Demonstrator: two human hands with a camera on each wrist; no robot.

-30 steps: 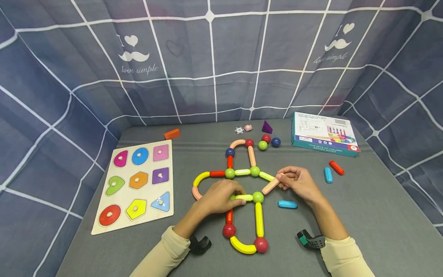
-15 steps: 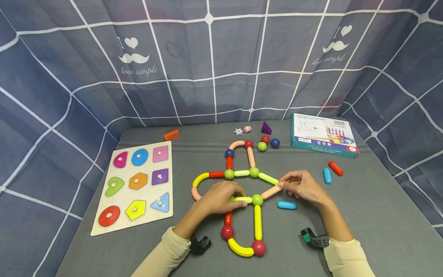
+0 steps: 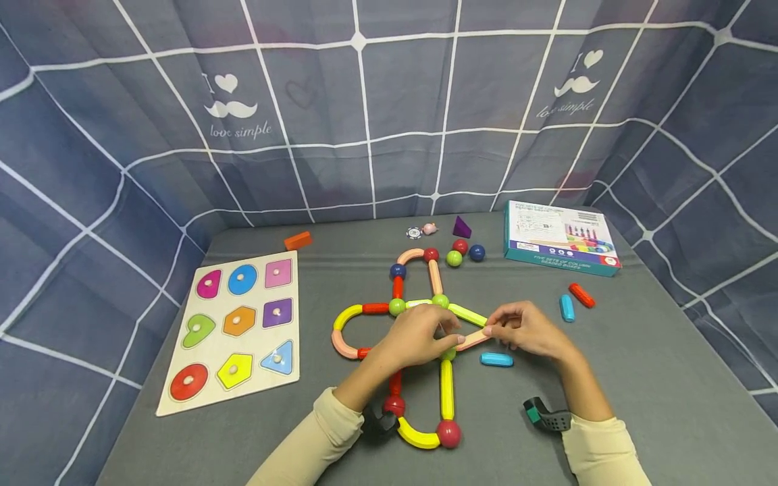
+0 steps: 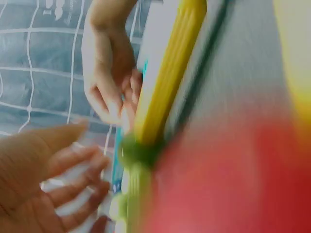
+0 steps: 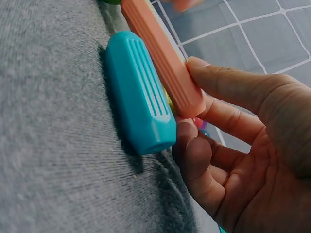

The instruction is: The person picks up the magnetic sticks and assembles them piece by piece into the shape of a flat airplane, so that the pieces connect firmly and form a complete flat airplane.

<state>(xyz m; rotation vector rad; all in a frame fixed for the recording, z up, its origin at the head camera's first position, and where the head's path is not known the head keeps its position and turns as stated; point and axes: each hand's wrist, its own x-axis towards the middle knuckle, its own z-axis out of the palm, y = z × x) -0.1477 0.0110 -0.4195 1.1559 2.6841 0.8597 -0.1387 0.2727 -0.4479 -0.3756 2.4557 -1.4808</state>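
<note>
My right hand (image 3: 529,329) pinches a peach building stick (image 5: 167,60) near one end, between thumb and index finger. Its other end points at a green ball (image 3: 450,354) of the assembled stick-and-ball outline. My left hand (image 3: 422,335) is over the outline, thumb and fingertips close to that ball and stick; in the left wrist view its fingers are spread with nothing between them. A yellow-green stick (image 3: 468,316) runs from another green ball (image 3: 440,301) toward the right fingertips. A yellow stick (image 3: 447,388) leads down to a red ball (image 3: 448,433). The left hand hides part of the outline.
A loose blue stick (image 3: 497,360) lies just below the right hand. Another blue stick (image 3: 567,308) and a red stick (image 3: 581,295) lie farther right, before a box (image 3: 560,237). Loose balls (image 3: 477,252) sit behind; a shape puzzle board (image 3: 252,361) lies left.
The right hand has brought the peach stick in from the right to the green ball. My left hand has left the lower yellow-green stick and moved right toward the peach stick.
</note>
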